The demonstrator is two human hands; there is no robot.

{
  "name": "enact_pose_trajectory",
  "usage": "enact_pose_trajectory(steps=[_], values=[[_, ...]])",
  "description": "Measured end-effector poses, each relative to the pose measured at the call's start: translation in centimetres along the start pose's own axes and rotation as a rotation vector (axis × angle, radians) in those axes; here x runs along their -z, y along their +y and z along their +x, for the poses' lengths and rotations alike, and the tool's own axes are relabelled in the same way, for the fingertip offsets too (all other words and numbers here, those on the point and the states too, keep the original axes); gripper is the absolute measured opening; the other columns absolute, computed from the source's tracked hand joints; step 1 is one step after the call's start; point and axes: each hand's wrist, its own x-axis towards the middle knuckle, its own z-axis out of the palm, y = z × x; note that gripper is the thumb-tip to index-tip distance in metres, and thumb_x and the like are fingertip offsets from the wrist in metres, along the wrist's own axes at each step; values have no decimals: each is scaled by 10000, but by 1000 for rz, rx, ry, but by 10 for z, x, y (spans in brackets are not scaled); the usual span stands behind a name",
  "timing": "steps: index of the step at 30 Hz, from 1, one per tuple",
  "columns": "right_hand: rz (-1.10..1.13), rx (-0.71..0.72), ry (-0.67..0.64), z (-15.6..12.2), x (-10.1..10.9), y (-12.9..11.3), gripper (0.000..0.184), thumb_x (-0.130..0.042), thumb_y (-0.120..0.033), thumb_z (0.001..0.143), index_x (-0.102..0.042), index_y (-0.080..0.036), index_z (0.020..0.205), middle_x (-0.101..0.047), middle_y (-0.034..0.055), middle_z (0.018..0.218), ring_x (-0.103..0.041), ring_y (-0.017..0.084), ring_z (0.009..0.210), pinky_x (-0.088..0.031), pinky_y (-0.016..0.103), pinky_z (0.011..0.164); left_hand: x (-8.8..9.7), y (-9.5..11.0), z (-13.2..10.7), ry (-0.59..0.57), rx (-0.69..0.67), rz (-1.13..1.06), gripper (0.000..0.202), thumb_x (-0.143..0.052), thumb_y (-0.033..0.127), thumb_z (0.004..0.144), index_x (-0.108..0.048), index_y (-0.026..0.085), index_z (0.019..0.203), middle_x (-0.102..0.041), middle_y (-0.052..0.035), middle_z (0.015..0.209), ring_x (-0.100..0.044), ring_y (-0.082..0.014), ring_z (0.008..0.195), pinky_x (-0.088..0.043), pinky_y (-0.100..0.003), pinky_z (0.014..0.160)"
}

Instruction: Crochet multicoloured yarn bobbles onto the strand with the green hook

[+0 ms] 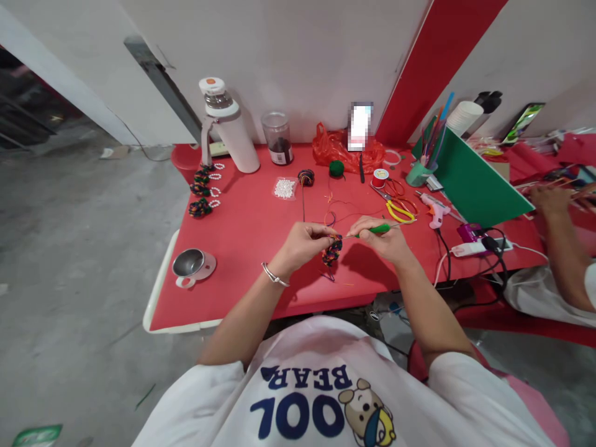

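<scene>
My left hand point(305, 241) is closed, pinching a small multicoloured crochet piece point(332, 251) that hangs below its fingers over the red table point(251, 248). My right hand point(384, 239) is closed round a green-handled crochet hook point(375, 230), whose tip points left into the piece. Coloured yarn strands point(331, 214) run from the work back across the table toward a small multicoloured yarn ball point(306, 177). A silver bracelet sits on my left wrist.
A metal cup point(189, 265) stands front left; finished crochet pieces point(201, 192), a white flask point(228, 127) and a jar point(277, 138) at the back. Yellow scissors point(399, 212), a pink glue gun point(434, 211), a power strip point(479, 247) lie right. Another person's arm point(559, 242) works at far right.
</scene>
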Motion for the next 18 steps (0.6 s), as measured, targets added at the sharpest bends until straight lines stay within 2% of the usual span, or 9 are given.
enact_pose_trajectory(steps=[5, 9, 11, 13, 16, 18], values=[[-121, 84, 27, -2, -5, -2, 190, -663, -423, 945, -792, -285, 932, -793, 25, 890, -727, 195, 871, -572, 383, 831, -3, 0, 1, 42, 12, -70, 174, -776, 180, 630, -826, 149, 794, -780, -82, 770, -656, -155, 667, -511, -285, 670], [-421, 308, 73, -11, -17, -6, 158, -678, -386, 944, -788, -283, 993, -807, 46, 993, -716, 188, 887, -563, 380, 813, -8, -1, 3, 107, 29, -219, 226, -820, 220, 603, -821, 138, 813, -736, -51, 686, -528, -84, 521, -403, -232, 520], [-622, 441, 140, -19, -26, -4, 129, -725, -347, 915, -786, -303, 1020, -809, 44, 1046, -708, 184, 903, -556, 366, 799, -10, -1, 4, 121, 50, -295, 277, -846, 252, 590, -819, 133, 839, -700, -25, 636, -433, -47, 456, -305, -213, 459], [-759, 535, 223, -27, -35, 0, 176, -768, -289, 881, -782, -328, 1052, -810, 36, 1074, -702, 184, 919, -555, 355, 795, -13, -2, 5, 112, 74, -349, 316, -870, 268, 566, -815, 130, 845, -681, -14, 618, -397, -33, 437, -254, -209, 442], [-795, 558, 302, -31, -42, 4, 187, -767, -274, 881, -784, -343, 1053, -815, 30, 1052, -693, 186, 890, -571, 355, 780, -14, -2, 5, 62, 111, -380, 318, -893, 274, 525, -800, 127, 792, -671, -12, 616, -404, -34, 440, -250, -211, 442], [-723, 538, 276, -29, -39, 3, 153, -727, -307, 913, -786, -335, 1051, -817, 35, 1035, -697, 186, 879, -581, 364, 772, -12, -2, 4, 35, 125, -372, 302, -896, 273, 510, -787, 127, 750, -651, -6, 593, -397, -35, 437, -243, -213, 442]])
